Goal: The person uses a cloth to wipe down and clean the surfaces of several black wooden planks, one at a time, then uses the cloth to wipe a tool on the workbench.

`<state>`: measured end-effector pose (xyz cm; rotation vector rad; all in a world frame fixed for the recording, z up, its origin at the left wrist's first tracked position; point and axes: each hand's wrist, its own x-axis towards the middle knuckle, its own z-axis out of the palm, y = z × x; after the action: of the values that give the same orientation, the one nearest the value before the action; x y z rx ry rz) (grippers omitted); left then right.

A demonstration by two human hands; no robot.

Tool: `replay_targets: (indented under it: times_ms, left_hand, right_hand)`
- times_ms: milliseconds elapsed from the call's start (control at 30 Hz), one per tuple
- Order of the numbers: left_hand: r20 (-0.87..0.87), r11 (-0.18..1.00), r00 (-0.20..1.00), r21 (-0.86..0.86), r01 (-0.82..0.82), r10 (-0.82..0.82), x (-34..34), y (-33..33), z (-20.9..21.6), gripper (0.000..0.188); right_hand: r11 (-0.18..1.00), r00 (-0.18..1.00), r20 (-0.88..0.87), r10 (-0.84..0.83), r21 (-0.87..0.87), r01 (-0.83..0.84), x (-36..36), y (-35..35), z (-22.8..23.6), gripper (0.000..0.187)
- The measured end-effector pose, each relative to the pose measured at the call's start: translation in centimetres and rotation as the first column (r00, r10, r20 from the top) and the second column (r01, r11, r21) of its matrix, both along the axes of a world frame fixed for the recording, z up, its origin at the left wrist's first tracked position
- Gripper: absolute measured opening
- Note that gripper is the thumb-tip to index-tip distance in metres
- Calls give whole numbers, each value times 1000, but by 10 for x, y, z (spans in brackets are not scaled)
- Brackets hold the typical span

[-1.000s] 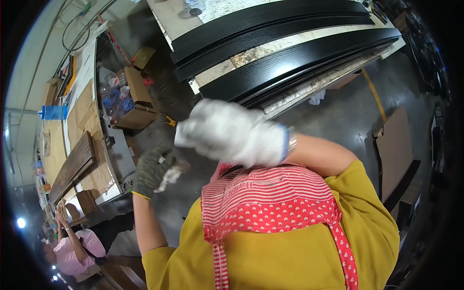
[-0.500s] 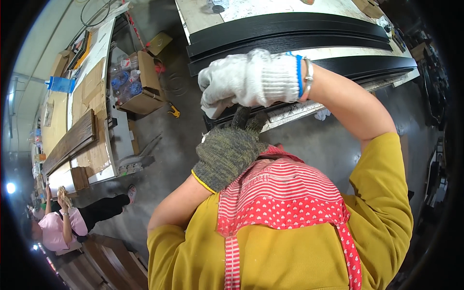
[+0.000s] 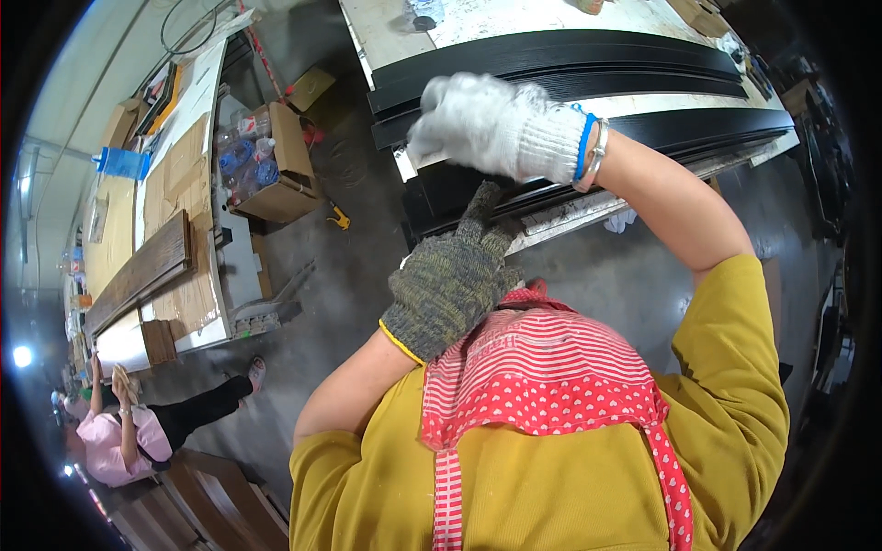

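I am looking down at my two hands, and both are raised up in front of my chest. My left hand (image 3: pixel 452 275) wears a dark grey-green knit glove with a yellow cuff. Its fingers point up and lie close together, and it holds nothing. My right hand (image 3: pixel 487 124) wears a white knit glove with a blue cuff, and there is a thin bracelet (image 3: pixel 599 156) on that wrist. Its fingers are curled in loosely, and I cannot tell if anything is inside them. The two hands are near each other but they do not touch. The white one is higher up than the dark one.

Behind my hands is a long worktop (image 3: pixel 514 18) with a pale top. Long black strips (image 3: pixel 570 55) lie across it in a stack, side by side. My right hand is in front of these strips, and I cannot tell if it touches them.

I have on a yellow shirt (image 3: pixel 735 395) and a red and white apron (image 3: pixel 542 376) with little hearts.

On the left, a cardboard box (image 3: pixel 276 174) full of small things sits on the grey floor (image 3: pixel 358 266). A brown wooden plank (image 3: pixel 138 275) lies on another worktop there. Low on the left, a person in a pink top (image 3: pixel 115 441) is bending over.
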<state>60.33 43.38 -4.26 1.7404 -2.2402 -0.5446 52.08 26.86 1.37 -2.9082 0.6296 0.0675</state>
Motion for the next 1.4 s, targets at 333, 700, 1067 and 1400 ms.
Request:
replay_targets:
  times_ms: [333, 700, 1067, 1400]
  left_hand:
    - [142, 999, 989, 29, 33, -37, -2, -11, 8, 57]
    - [269, 915, 937, -274, 295, -222, -21, -58, 38, 49]
    - [486, 971, 843, 53, 234, -229, -183, -172, 69, 50]
    - [369, 849, 775, 86, 521, -512, -308, -288, 80, 59]
  right_hand:
    - [978, 944, 266, -194, 128, 165, -55, -1, -18, 30]
    - [852, 844, 136, -519, 8, 523, -231, -77, -8, 31]
    - [921, 912, 202, -357, -84, 379, -337, -140, -10, 23]
    - [883, 857, 216, -468, 82, 462, -433, -194, 5, 29]
